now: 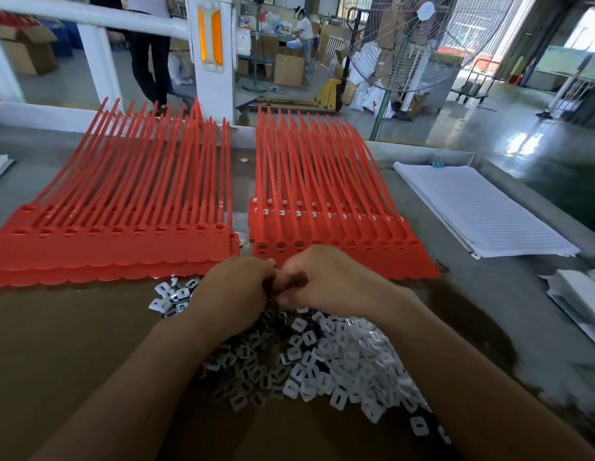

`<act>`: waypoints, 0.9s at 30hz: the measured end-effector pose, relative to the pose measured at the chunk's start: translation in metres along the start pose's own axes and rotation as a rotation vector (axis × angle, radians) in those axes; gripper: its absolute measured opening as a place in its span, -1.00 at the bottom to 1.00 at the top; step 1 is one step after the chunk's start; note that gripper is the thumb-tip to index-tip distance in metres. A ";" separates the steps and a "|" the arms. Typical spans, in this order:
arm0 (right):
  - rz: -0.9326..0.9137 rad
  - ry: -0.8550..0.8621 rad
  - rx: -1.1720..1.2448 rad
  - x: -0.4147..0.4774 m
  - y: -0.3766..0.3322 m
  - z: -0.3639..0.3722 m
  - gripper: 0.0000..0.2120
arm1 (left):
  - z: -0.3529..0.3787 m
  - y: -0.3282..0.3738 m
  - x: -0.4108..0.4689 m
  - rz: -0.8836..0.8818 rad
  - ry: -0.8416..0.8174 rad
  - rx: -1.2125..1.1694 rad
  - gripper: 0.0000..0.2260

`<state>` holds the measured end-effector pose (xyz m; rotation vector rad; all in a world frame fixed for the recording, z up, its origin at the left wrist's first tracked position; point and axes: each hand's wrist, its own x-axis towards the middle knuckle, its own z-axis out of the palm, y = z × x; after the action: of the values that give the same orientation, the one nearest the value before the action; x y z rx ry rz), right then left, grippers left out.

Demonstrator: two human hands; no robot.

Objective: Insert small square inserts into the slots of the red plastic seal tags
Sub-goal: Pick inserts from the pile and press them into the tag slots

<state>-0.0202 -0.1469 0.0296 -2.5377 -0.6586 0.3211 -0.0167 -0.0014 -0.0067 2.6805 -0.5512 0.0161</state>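
Grey-brown table (90, 327) fills the lower frame; all work items lie on it. Beyond its far edge, on the shop floor, stands a pedestal fan (422, 44) w/ wire guard, upper R of frame.

Red left tag batch (109, 241): seal tags laid side by side in overlapping rows. Flat heads face the person; long tails point away and curve up. Head slots show as open red holes.

Red right tag batch (339, 227): same layout, just beside the left tag batch, narrow gap btwn. Several rear-row slots carry white inserts. Front-row slots at the L end look dark; content not readable.

White paper stack (482, 211): lined sheets, lying flat, R of the right tag batch and apart from it.

White insert pile (339, 361): loose heap of small square inserts, each w/ a rectangular hole. Position: near side of table, in front of the right tag batch, btwn the two forearms.

Person's left hand (236, 287): knuckles up, fingers curled inward, over the far end of the insert pile. Fingertips meet those of the other hand. Grip content hidden; cannot tell whether it holds an insert.

Person's right hand (326, 277): knuckles up, fingers curled toward the left hand, at the near edge of the right tag batch. Fingertips blurred; cannot tell what, if anything, is pinched.

Separate small cluster (176, 296): a few inserts just L of the left hand, near the left tag batch edge.
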 end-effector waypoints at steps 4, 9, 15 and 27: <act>-0.101 -0.034 -0.129 -0.005 -0.009 0.012 -0.80 | 0.000 -0.003 0.001 -0.021 -0.001 -0.097 -0.61; -0.107 -0.037 -0.217 -0.004 -0.009 0.027 -0.67 | 0.000 -0.007 0.005 -0.038 -0.007 -0.104 -0.59; -0.114 0.062 -0.116 -0.005 -0.007 0.028 -0.81 | -0.001 -0.006 0.005 -0.052 -0.005 -0.158 -0.60; -0.069 0.204 0.112 -0.011 -0.005 0.017 -0.90 | -0.001 -0.005 0.003 -0.049 -0.007 -0.129 -0.65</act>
<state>-0.0370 -0.1421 0.0184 -2.3943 -0.6287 0.0715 -0.0119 0.0018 -0.0071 2.5683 -0.4715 -0.0420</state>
